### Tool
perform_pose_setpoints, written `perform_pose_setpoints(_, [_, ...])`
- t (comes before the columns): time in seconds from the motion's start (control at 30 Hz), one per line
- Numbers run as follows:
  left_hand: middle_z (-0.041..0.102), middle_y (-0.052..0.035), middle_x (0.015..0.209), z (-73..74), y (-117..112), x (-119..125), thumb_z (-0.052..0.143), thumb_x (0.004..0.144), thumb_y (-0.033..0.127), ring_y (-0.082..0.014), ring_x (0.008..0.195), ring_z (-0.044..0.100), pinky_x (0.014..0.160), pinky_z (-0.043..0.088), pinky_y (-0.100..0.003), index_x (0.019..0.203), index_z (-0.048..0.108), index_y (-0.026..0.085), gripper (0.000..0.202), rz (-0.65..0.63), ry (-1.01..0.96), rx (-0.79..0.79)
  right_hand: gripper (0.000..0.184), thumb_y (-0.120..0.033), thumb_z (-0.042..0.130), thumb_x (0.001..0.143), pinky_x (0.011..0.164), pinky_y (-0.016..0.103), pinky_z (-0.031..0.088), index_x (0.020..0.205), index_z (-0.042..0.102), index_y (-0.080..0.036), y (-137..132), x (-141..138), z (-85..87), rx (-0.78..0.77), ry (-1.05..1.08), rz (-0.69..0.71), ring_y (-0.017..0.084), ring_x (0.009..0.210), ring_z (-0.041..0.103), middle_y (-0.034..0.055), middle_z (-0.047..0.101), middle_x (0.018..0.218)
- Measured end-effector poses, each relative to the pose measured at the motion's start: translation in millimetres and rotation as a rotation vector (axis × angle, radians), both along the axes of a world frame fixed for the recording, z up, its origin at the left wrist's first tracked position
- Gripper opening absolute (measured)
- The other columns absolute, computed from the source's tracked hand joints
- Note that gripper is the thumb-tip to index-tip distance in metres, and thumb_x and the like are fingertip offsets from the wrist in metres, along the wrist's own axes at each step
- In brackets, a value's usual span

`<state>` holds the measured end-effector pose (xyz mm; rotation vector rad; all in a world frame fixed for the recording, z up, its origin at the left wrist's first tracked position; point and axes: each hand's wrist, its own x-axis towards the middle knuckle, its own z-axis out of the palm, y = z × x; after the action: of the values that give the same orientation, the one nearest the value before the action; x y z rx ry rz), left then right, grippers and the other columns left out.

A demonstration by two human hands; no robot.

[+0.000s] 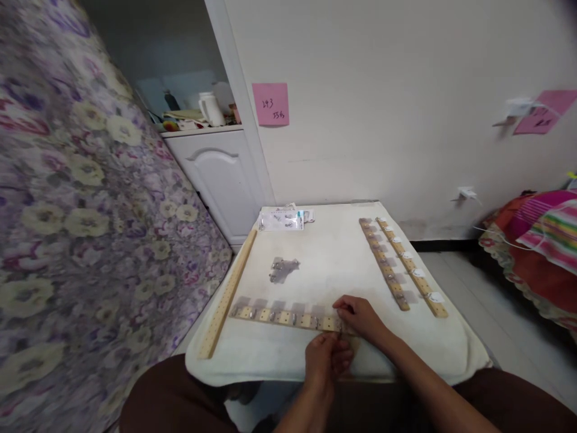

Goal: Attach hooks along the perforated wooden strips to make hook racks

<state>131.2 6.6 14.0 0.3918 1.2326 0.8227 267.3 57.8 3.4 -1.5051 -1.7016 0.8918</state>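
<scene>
A wooden strip with holes [282, 317] lies across the front of the cloth-covered table [324, 264]. Small metallic pieces with grey translucent tabs stand along it at intervals. My right hand [361, 317] is over the strip's right end, thumb and fingers pinched together. Just below, on the near side of that end, my left hand [325, 356] is closed with its fingers curled. Whatever is between the fingers of either hand is too small or hidden to name. A few loose small pieces with grey translucent tabs [283, 269] lie behind the strip.
A bare perforated wooden bar [229, 294] runs along the table's left edge. To the right lie a strip with grey tabs [383, 263] and one with white tabs [411, 266]. Printed packets [282, 220] lie at the back near the wall. A floral curtain [90, 222] hangs at left.
</scene>
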Motion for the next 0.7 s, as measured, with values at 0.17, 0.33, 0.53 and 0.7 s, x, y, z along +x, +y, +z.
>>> perform_pose_setpoints(0.17, [0.063,-0.0025,0.058,-1.3,2.0,-0.3,0.053,0.077,0.027,-0.0128,0.046,0.060,0.043,0.040,-0.020,0.079,0.050,0.015,0.013,-0.066,-0.001,-0.015,0.020,-0.021,0.049,0.071,0.059,0.024,0.040,0.082,0.065,-0.018,-0.1,-0.4,-0.4,-0.015,0.009,-0.009,0.014,0.062,0.056,-0.0003,0.062,0.065])
perform_pose_setpoints(0.33, [0.063,-0.0017,0.057,-1.6,1.5,1.2,0.051,0.078,0.028,-0.0124,0.045,0.060,0.043,0.040,-0.020,0.078,0.047,0.016,0.012,-0.055,0.024,-0.006,0.020,-0.022,0.048,0.073,0.060,0.024,0.040,0.084,0.064,-0.019,-1.2,-0.1,1.0,-0.018,0.011,0.001,0.014,0.063,0.056,0.0002,0.064,0.068])
perform_pose_setpoints(0.53, [0.060,0.0003,0.054,-0.6,2.5,3.5,0.050,0.078,0.028,-0.0109,0.040,0.056,0.040,0.039,-0.019,0.077,0.047,0.016,0.012,-0.032,0.065,-0.009,0.020,-0.022,0.049,0.074,0.060,0.025,0.040,0.086,0.064,-0.019,-2.2,0.0,1.8,-0.009,-0.019,0.009,0.015,0.064,0.056,0.0002,0.064,0.068])
perform_pose_setpoints(0.7, [0.058,0.0013,0.051,-3.5,2.8,3.8,0.049,0.077,0.029,-0.0101,0.037,0.054,0.037,0.038,-0.019,0.078,0.050,0.015,0.014,-0.039,0.064,0.014,0.021,-0.022,0.050,0.073,0.060,0.025,0.040,0.089,0.063,-0.018,-4.0,2.9,4.5,-0.015,-0.011,0.034,0.014,0.062,0.055,0.0002,0.062,0.067])
